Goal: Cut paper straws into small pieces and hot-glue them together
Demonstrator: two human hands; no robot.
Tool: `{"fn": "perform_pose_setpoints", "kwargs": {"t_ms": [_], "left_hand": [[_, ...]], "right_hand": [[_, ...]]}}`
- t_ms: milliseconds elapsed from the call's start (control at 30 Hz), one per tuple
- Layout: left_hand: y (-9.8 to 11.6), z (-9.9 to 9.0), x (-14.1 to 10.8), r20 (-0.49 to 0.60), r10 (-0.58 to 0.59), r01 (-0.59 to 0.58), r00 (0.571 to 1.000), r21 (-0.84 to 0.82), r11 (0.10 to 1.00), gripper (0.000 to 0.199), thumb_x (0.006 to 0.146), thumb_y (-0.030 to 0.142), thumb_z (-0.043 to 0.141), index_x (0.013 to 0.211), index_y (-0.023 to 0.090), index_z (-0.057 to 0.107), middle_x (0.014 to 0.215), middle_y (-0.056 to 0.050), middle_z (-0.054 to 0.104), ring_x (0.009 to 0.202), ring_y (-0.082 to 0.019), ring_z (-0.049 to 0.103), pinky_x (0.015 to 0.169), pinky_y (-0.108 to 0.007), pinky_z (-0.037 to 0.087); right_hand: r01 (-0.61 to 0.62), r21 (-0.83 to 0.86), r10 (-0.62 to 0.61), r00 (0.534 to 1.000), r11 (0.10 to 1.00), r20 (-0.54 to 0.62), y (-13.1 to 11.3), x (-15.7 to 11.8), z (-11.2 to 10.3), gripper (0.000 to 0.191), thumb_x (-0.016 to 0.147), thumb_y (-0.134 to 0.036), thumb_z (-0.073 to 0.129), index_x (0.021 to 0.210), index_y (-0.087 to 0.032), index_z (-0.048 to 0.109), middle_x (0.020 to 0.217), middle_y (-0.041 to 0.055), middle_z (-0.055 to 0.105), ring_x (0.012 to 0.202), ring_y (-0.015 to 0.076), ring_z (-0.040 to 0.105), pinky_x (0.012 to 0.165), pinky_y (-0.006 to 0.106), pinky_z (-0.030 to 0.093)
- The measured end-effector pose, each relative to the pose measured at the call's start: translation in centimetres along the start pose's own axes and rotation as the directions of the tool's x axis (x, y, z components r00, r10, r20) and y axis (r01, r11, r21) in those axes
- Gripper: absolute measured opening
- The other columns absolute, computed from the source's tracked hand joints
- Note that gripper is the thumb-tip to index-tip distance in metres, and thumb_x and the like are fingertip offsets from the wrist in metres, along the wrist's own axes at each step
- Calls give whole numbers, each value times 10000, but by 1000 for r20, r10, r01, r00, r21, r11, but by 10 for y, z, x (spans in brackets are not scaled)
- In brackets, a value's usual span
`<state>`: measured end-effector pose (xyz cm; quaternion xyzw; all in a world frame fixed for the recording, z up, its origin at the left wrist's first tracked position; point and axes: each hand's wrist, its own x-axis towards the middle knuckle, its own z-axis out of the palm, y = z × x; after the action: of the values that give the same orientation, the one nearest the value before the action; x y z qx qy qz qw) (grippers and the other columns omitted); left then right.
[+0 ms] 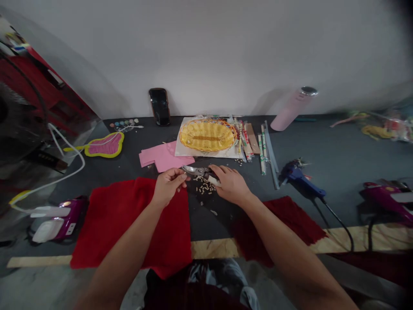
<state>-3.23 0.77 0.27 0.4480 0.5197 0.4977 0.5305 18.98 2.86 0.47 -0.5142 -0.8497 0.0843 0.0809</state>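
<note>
My right hand [232,184] is wrapped round the white-covered handle of a pair of pruning shears [197,171]. The curved metal blades of the shears point left, to the fingertips of my left hand [170,186]. Those fingers are pinched together at the blade tips; whatever they hold is too small to make out. Below the shears, many small pale cut pieces [204,187] lie scattered on the dark tabletop [209,224]. A bright red cloth [129,219] lies under my left forearm, and a darker red cloth [287,219] under my right.
Behind my hands sits a yellow woven basket [208,137], beside pink paper [164,156] and thin sticks [263,150]. A phone [159,106] and a pink bottle [293,110] stand by the wall. A blue glue gun [300,178] lies right, purple power strips [69,219] at both sides.
</note>
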Motion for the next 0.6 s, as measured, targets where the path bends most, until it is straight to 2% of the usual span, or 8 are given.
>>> {"fn": "perform_pose_setpoints", "kwargs": {"t_ms": [200, 400, 600], "left_hand": [[6, 0, -2, 10, -48, 48, 999, 5, 999, 226, 681, 320, 693, 740, 116, 614, 690, -64, 693, 468, -84, 542, 363, -164, 331], [2, -5, 0, 90, -80, 81, 993, -2, 997, 252, 712, 360, 669, 764, 119, 615, 718, -79, 703, 446, -79, 533, 350, -166, 322], [2, -8, -1, 110, -97, 101, 989, -30, 994, 263, 714, 374, 673, 766, 123, 616, 686, -64, 696, 414, -64, 506, 341, -161, 305]], "right_hand": [[61, 11, -61, 998, 998, 15, 3, 0, -3, 588, 817, -261, 463, 1383, -195, 318, 1191, 112, 545, 1058, 266, 500, 856, 372, 369], [75, 46, -77, 996, 996, 43, 5, 0, -3, 596, 791, -219, 464, 1372, -195, 336, 1175, 113, 546, 1045, 257, 504, 878, 380, 363], [67, 63, -71, 995, 996, 65, 4, 1, -6, 549, 786, -214, 460, 1329, -194, 388, 1120, 108, 581, 1006, 233, 543, 887, 361, 363]]}}
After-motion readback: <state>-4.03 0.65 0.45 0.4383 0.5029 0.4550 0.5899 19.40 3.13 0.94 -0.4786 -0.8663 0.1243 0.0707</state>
